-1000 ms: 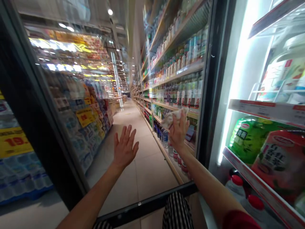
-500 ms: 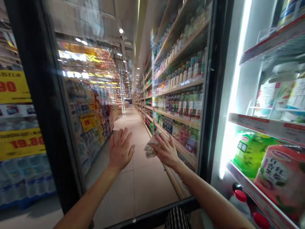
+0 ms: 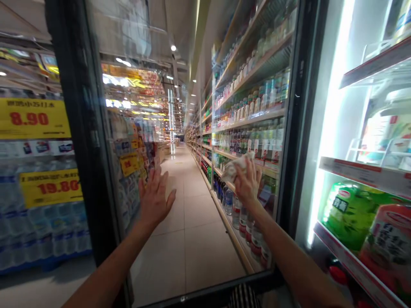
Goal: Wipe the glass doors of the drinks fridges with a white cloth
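Since half a second ago, our right hand (image 3: 248,182) has carried the white cloth (image 3: 231,170) from mid-width of the black-framed glass door (image 3: 80,102) to near its right edge, and our left hand (image 3: 154,197) sits closer to the door's left side. That left hand is open, fingers spread, holding nothing; we cannot tell whether its palm touches the door. Our right hand grips the cloth under fairly straight fingers, seemingly against the door's glass.

We judge that the door might swing if we pushed unevenly on it, and the cloth could bunch or slip from our light hold if it snagged at the door's edge.

Counting, we have two hands, one cloth, one door. Left of the door are two big yellow price signs (image 3: 35,117); one smaller yellow sign (image 3: 129,164) shows through it. Right of the door, we count one green pouch (image 3: 342,214) and one red pouch (image 3: 388,244) in front. Bottles (image 3: 236,211) seen through the door are too many and blurred to count.
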Action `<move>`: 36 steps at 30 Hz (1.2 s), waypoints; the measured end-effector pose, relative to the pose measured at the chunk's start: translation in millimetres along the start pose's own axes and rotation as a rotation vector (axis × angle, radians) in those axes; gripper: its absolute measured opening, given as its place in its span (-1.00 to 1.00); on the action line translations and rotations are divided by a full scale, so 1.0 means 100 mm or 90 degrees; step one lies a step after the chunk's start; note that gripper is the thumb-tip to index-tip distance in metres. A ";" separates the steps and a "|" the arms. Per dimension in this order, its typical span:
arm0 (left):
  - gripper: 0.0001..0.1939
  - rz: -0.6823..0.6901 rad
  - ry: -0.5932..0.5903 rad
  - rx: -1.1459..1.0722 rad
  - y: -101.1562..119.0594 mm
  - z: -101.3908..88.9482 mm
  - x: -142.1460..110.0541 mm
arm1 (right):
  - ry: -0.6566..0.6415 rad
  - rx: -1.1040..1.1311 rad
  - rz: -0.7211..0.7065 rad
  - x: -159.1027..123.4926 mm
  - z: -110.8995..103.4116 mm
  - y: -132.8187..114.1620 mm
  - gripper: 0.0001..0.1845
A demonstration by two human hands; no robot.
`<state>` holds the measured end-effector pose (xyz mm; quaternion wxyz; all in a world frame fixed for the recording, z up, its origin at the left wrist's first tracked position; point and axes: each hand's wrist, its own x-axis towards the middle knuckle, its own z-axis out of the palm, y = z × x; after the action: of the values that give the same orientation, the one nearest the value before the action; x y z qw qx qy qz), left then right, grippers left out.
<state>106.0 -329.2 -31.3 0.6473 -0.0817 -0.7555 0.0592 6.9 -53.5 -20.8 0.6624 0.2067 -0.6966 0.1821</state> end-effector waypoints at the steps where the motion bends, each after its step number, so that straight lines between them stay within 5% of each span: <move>1: -0.31 -0.006 0.005 0.003 -0.02 -0.01 0.02 | 0.048 -0.018 0.094 0.05 0.01 0.05 -0.51; 3: -0.31 -0.010 0.004 0.009 -0.03 -0.02 0.05 | 0.095 -0.031 0.182 0.09 0.03 0.02 -0.48; 4: -0.32 -0.009 0.002 0.010 -0.03 -0.01 0.06 | 0.077 -0.023 0.149 0.06 0.04 -0.05 -0.48; 7: -0.35 -0.003 -0.003 0.009 -0.03 -0.01 0.05 | -0.078 0.036 -0.151 -0.08 0.04 -0.30 -0.50; 9: -0.36 0.005 -0.009 0.011 -0.05 -0.01 0.02 | -0.116 0.049 -0.217 -0.09 0.02 -0.27 -0.52; 14: -0.34 0.008 0.003 0.021 -0.04 -0.03 0.02 | 0.116 -0.014 0.207 0.18 0.02 0.11 -0.47; 16: -0.34 0.018 0.003 0.016 0.02 -0.02 0.07 | 0.092 -0.008 0.175 0.15 0.02 0.05 -0.48; 19: -0.36 0.042 -0.012 -0.002 0.08 0.00 0.14 | -0.068 0.024 -0.104 -0.01 -0.01 -0.14 -0.54; 21: -0.36 0.043 -0.011 -0.003 0.06 0.00 0.17 | -0.092 0.021 -0.160 -0.03 -0.03 -0.12 -0.55; 26: -0.37 0.038 -0.014 -0.012 0.05 -0.04 0.19 | 0.121 -0.034 0.208 0.22 0.02 0.09 -0.50; 33: -0.39 0.171 -0.038 -0.254 0.63 0.02 0.26 | -0.018 0.124 -0.058 -0.12 0.24 -0.91 -0.52; 36: -0.43 0.153 -0.006 -0.308 0.80 0.13 0.31 | 0.002 0.225 -0.078 -0.21 0.23 -0.96 -0.53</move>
<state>92.4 -244.5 -18.9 0.5940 -0.3229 -0.7354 -0.0465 39.2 -146.2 -44.5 0.6267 0.3618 -0.6387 0.2613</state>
